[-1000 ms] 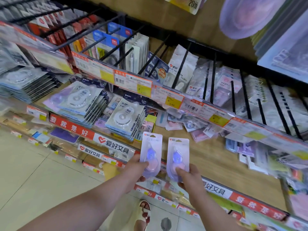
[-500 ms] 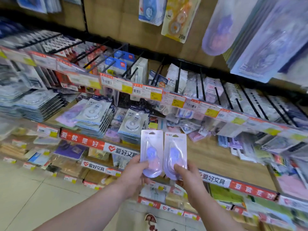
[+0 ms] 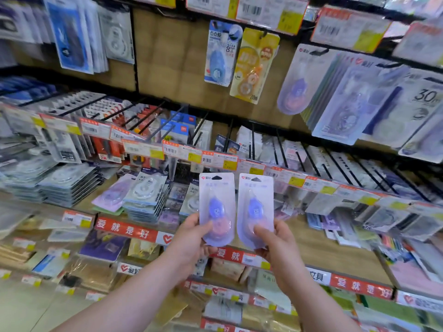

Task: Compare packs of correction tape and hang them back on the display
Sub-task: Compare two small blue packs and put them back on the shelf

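2 packs of correction tape are up side by side, upright, just beside each other, near the row of price tags (image 3: 219, 160); left hand (image 3: 189, 240) pinches the bottom of the left pack (image 3: 217, 202), thumb on the front; right hand (image 3: 280, 248) pinches the bottom of the right pack (image 3: 255, 204) the same way; both are purple cards with a blue dispenser. Far up on the right, similar purple packs (image 3: 297, 92) hang on a hook; a blue pack (image 3: 219, 53) and a yellow pack (image 3: 254, 65) hang just left of them.
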Available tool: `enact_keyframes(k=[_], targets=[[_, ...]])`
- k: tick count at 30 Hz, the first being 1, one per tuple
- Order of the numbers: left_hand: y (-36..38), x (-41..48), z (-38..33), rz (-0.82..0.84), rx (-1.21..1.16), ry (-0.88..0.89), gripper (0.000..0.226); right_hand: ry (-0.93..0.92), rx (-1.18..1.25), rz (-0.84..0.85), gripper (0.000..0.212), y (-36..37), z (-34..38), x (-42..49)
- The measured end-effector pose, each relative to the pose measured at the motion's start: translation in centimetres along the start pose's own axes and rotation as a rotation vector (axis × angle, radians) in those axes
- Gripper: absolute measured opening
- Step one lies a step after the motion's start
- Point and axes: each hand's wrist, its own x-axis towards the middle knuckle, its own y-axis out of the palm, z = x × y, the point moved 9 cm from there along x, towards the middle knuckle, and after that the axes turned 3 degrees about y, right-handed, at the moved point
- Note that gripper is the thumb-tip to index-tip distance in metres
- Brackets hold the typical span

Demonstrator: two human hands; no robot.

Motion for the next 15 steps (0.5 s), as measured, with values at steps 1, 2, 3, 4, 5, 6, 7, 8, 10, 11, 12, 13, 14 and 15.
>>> enact_keyframes(k=[1, 2, 3, 4, 5, 6, 7, 8, 10, 11, 12, 13, 14, 15], targets=[[0.4, -0.1, -0.9, 0.014, -0.002, 0.019, 0.014, -0.023, 0.003, -0.001, 0.023, 0.0, 1.0, 0.0], [1.0, -0.1, -1.8, 0.033, -0.001, 0.038, 0.015, -0.047, 0.010, -0.002, 0.024, 0.1, 2.0, 0.0], [1.5, -0.1, -2.8, 0.050, 0.001, 0.061, 0.016, -0.071, 0.017, -0.003, 0.025, 0.0, 3.1, 0.1], [2.1, 0.0, -3.7, 0.063, 0.005, 0.088, 0.017, -0.100, 0.024, -0.008, 0.026, -0.1, 4.2, 0.1], [2.7, 0.1, -4.7, 0.071, 0.011, 0.115, 0.017, -0.130, 0.030, -0.013, 0.025, -0.3, 5.4, 0.2], [3.4, 0.2, -5.7, 0.078, 0.021, 0.140, 0.017, -0.162, 0.033, -0.016, 0.023, -0.5, 6.6, 0.3], [4.0, 0.3, -6.5, 0.080, 0.035, 0.158, 0.017, -0.193, 0.035, -0.019, 0.020, -0.8, 7.8, 0.4], [4.6, 0.5, -7.4, 0.084, 0.050, 0.176, 0.017, -0.223, 0.036, -0.019, 0.018, -1.0, 9.1, 0.4], [5.9, 0.8, -9.0, 0.101, 0.066, 0.217, 0.018, -0.274, 0.041, -0.033, 0.017, -1.6, 11.4, 0.7], [6.5, 1.0, -9.8, 0.109, 0.067, 0.236, 0.017, -0.297, 0.051, -0.046, 0.018, -1.9, 12.6, 0.8], [7.1, 1.2, -10.5, 0.116, 0.068, 0.255, 0.018, -0.320, 0.065, -0.056, 0.018, -2.3, 13.6, 1.0], [7.7, 1.3, -11.2, 0.120, 0.070, 0.272, 0.018, -0.345, 0.071, -0.063, 0.020, -2.5, 14.7, 1.2], [8.2, 1.5, -11.8, 0.121, 0.068, 0.288, 0.018, -0.372, 0.067, -0.066, 0.022, -2.7, 15.8, 1.3], [8.6, 1.7, -12.4, 0.119, 0.062, 0.300, 0.017, -0.394, 0.058, -0.068, 0.024, -2.8, 16.8, 1.5]])
